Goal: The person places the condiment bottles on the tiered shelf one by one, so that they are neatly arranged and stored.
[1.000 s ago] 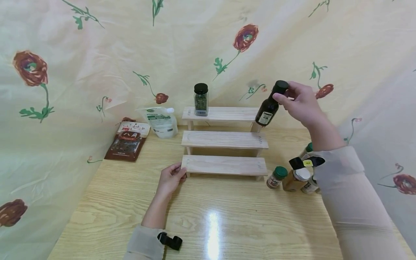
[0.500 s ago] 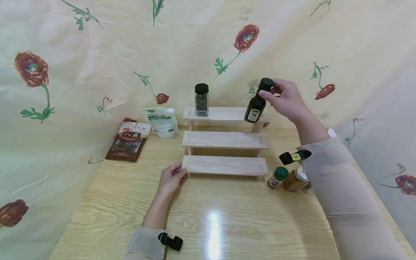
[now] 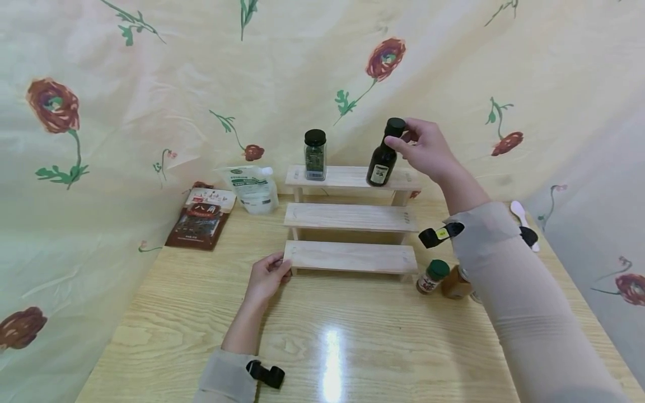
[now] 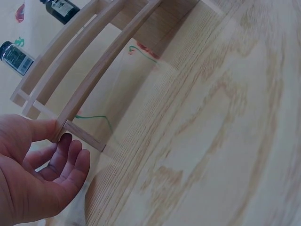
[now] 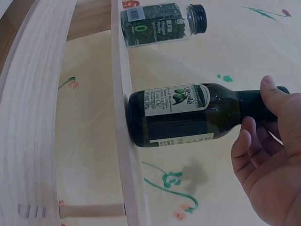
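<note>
My right hand pinches the dark olive oil bottle by its capped neck. In the right wrist view the base of the bottle meets the top step, and its label faces outward. A glass jar of dried green herbs with a black lid stands further left on the same step. My left hand holds the left end of the lowest step of the three-step wooden rack. Thumb above and fingers below, the left hand pinches that board's corner in the left wrist view.
Left of the rack stand a white spouted pouch and a brown spice packet. A green-capped spice jar and an orange-brown jar are at the right, partly behind my sleeve. A white spoon lies near the right wall.
My right hand has carried the olive oil bottle left and slightly up, from beside the rack's right end onto the top step, and it is more upright. My left hand keeps its hold.
</note>
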A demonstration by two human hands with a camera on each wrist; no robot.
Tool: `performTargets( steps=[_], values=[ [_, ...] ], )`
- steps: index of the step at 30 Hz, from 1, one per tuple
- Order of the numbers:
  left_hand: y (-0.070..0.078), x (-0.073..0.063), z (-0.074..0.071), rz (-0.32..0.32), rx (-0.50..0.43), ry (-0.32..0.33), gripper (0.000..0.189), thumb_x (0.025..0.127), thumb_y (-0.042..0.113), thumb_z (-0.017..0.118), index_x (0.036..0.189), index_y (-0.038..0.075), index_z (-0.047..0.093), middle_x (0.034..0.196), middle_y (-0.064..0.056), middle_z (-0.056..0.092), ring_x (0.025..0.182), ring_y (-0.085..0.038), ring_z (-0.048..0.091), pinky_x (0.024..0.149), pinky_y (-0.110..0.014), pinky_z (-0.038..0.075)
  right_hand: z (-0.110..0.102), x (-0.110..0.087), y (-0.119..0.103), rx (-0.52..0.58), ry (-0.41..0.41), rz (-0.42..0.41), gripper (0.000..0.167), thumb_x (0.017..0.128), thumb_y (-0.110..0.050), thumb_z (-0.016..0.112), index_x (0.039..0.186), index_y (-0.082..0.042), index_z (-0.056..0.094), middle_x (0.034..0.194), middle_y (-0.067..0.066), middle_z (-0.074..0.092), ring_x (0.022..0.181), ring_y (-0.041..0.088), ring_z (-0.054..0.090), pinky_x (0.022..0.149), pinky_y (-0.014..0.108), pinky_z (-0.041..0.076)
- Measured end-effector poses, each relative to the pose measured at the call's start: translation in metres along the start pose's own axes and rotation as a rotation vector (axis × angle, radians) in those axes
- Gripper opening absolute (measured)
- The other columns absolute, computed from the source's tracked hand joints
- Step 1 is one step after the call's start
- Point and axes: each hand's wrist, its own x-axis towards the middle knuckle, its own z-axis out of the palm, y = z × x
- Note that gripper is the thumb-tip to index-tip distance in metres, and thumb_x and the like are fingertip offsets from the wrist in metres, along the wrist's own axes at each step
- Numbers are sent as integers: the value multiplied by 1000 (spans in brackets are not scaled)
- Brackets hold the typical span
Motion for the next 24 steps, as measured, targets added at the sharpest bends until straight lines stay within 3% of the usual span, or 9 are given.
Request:
performTargets(
  steps=[12, 24],
  values=[
    [-1, 0, -1, 19, -1, 0, 38, 98, 3, 66, 133, -11, 59, 103, -14, 62, 83, -18, 64, 76, -27, 61, 19, 16, -10, -1, -30, -15, 25, 99, -30, 68, 105, -6, 64, 91, 5, 60, 83, 19, 53, 63, 25, 48],
    [-2, 3, -1, 23, -11, 1, 36, 98, 2, 66, 131, -11, 60, 101, -14, 64, 81, -17, 65, 76, -29, 62, 35, 26, -17, 11, -67, 42, 30, 98, -32, 69, 115, -7, 66, 100, 5, 61, 90, 19, 52, 66, 26, 48]
  ],
)
